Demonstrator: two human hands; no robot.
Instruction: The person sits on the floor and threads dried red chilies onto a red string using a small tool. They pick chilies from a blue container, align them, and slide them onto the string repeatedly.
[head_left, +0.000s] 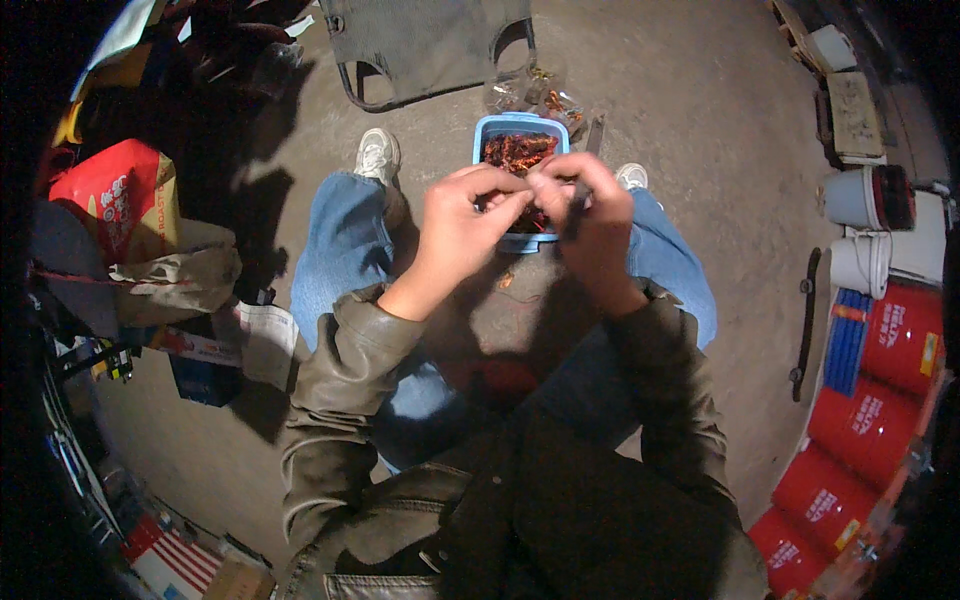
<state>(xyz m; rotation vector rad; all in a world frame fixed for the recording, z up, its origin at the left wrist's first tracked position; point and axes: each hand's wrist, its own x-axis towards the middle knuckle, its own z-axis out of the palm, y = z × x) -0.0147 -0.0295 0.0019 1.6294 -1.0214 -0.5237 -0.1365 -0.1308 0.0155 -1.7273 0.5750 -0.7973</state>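
My left hand (476, 202) has its thumb and forefinger pinched together at a small thin piece, mostly hidden by the fingers. Meeting it fingertip to fingertip is my right hand (600, 199), blurred, with a dark slim object (578, 201) along its fingers; its exact kind is unclear. Both hands are above a light blue plastic tub (523, 245) on the floor between my feet. Reddish-brown and copper-coloured scraps (517, 150), apparently wire pieces, lie in the tub. My hands cover part of its contents.
Behind the tub are a clear plastic bag (559, 101) with scraps, a flat dark strip (595, 135) and a grey folding fabric seat (435, 45). Bags, including a red one (120, 199), crowd the left. Red drums (862, 427), buckets (859, 262) and a skateboard (807, 322) line the right.
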